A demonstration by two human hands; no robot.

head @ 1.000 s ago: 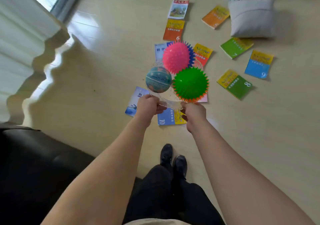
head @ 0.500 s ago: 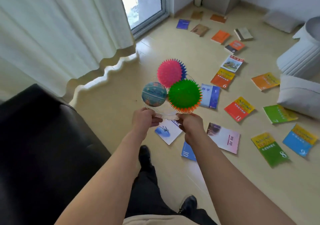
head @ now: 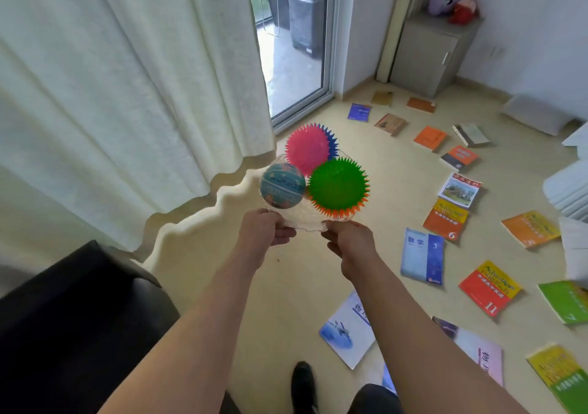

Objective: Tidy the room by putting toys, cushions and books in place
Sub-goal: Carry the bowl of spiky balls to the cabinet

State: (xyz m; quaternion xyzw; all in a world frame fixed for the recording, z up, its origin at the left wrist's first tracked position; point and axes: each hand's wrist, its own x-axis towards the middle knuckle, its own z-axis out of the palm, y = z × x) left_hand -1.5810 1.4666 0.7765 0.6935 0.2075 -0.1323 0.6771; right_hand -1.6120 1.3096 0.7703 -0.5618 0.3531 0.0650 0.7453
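1. The left hand [head: 265, 233] and right hand [head: 350, 238] each pinch the near rim of a clear dish [head: 305, 219], fingers curled round its edge.
2. On the dish sit a globe ball [head: 282, 186], a green spiky ball [head: 337, 184] and a pink spiky ball [head: 307, 149], touching.
3. Beyond the dish, books [head: 421, 254] litter the floor [head: 286, 302].
4. Risk: tilting the shallow dish could roll a ball off.

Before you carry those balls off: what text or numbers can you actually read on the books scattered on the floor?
"6": orange book, bottom corner of its cover.
"3": blue and grey book, with "数学" at top left.
"11": red and yellow book, lower corner.
"物": white book near the right forearm; the rest is cut off.
Yellow title bands on the orange, red and green covers: too blurred to read.
Far books by the window: too small.
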